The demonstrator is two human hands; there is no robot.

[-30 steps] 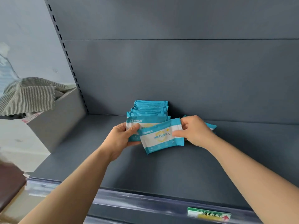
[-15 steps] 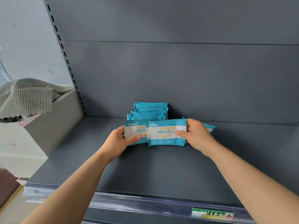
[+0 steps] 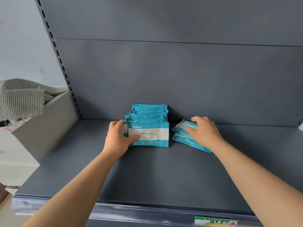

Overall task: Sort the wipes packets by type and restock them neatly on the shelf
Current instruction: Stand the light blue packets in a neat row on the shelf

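A row of several blue-and-white wipes packets (image 3: 150, 112) stands on edge on the dark grey shelf (image 3: 147, 174), running back toward the rear panel. The front packet (image 3: 152, 134) faces me upright. My left hand (image 3: 117, 140) grips the row's left front end, thumb across the front packet's face. To the right, two loose packets (image 3: 182, 133) lie flat and slanted on the shelf. My right hand (image 3: 204, 131) rests on top of them, fingers spread and slightly bent over the upper one.
A grey cardboard box (image 3: 47, 122) holding a striped cloth (image 3: 21, 99) sits left of the shelf upright. The shelf's front lip carries a clear price rail with a green label (image 3: 214, 222). The rear panel rises just behind the packets.
My right hand let go of the packet it held at the front of the row and moved right onto the loose packets. That packet now stands squared at the row's front under my left thumb.
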